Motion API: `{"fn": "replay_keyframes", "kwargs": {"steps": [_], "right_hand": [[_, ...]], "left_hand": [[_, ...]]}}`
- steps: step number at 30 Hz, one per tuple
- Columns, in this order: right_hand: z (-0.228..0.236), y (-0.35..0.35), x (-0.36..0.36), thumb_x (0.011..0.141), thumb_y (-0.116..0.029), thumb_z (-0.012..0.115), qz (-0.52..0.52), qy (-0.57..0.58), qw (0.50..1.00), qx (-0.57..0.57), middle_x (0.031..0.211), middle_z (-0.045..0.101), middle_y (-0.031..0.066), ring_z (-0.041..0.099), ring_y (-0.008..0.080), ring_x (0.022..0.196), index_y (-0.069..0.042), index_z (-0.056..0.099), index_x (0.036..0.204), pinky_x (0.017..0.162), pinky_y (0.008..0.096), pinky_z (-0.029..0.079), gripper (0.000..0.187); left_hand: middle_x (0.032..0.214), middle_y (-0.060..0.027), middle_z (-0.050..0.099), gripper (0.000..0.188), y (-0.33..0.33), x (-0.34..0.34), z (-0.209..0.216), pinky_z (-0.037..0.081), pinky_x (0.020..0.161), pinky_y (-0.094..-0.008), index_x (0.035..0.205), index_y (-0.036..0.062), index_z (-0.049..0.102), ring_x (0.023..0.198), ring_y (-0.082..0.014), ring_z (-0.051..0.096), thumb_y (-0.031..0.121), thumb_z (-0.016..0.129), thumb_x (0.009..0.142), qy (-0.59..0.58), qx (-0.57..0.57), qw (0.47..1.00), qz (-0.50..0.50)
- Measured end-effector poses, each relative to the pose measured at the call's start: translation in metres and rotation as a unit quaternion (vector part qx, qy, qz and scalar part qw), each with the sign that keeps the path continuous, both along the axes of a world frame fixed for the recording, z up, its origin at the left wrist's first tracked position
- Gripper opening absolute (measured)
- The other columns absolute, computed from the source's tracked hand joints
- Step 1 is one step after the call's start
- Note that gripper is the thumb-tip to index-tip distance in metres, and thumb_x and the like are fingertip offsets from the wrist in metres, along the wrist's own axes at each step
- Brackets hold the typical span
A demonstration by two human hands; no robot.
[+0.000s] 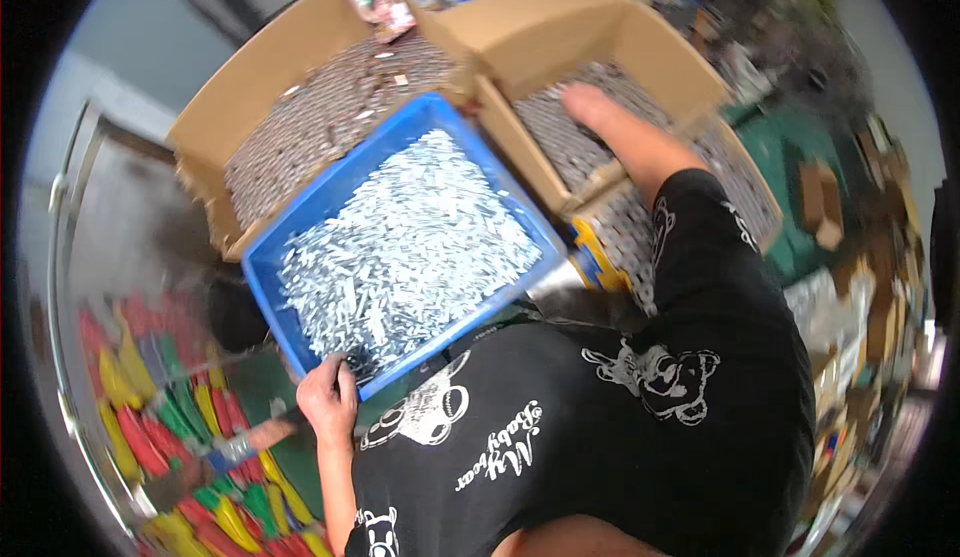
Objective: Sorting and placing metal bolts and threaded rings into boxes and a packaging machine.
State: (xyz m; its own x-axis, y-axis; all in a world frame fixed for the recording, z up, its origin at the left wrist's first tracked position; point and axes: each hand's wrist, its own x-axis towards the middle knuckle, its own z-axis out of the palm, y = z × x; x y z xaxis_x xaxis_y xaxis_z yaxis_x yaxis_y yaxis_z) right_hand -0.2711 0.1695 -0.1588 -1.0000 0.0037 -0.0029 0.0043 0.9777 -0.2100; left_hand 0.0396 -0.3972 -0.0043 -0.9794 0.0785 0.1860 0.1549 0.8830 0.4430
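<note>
A blue plastic tub (262,275) filled with a heap of small, shiny, silvery-white strips sits tilted in front of me. At its near left corner my left hand (328,397) is closed over the rim, its fingertips partly hidden there. My right arm stretches far forward into a cardboard box (560,185) at the right. Inside, my right hand (588,107) is at a layer of small, tightly packed greyish-brown pieces (560,137). Motion smears that hand, and its fingers are hidden from view.
Behind the tub, a larger cardboard box (215,117) holds similar pieces, with a pink picture packet (380,5) at its back wall. A yellow-and-blue object (598,257) stands right of the tub. Red, yellow and green long items (190,427) lie at left; clutter lines the right.
</note>
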Motion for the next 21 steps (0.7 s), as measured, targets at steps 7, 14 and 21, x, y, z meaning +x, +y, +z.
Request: {"fn": "replay_keyframes", "kwargs": {"steps": [7,14,21], "right_hand": [[-0.095,0.046,-0.014,0.092,-0.017,0.048,0.01,-0.181,0.96,0.213,0.114,0.066,0.017,0.064,0.035,0.104,-0.007,0.07,0.107,0.085,0.0454,0.053,0.029],[-0.096,0.043,-0.017,0.084,-0.01,0.061,-0.053,-0.163,0.969,0.178,0.11,0.068,0.017,0.066,0.0327,0.101,-0.004,0.072,0.098,0.083,0.0404,0.054,0.019],[0.123,-0.036,-0.032,0.092,-0.026,0.064,0.069,-0.239,0.752,-0.61,0.067,0.053,-0.0014,0.046,0.0059,0.05,-0.003,0.064,0.1,0.04,0.021,0.032,0.024]], "left_hand": [[0.073,-0.0137,0.067,0.011,0.003,-0.004,0.013,0.052,0.065,-0.0388,0.085,0.005,0.07,0.067,-0.0296,0.066,0.007,0.064,0.077,0.023,-0.009,1.0,-0.011],[0.073,-0.0128,0.067,0.011,0.001,-0.006,0.021,0.052,0.064,-0.0394,0.084,0.0055,0.07,0.066,-0.0304,0.066,0.008,0.064,0.075,0.014,0.003,0.999,-0.031],[0.069,-0.0127,0.064,0.01,-0.002,-0.002,0.019,0.049,0.06,-0.0416,0.083,0.0056,0.069,0.063,-0.0317,0.063,0.009,0.064,0.075,0.018,0.014,0.999,-0.031]]}}
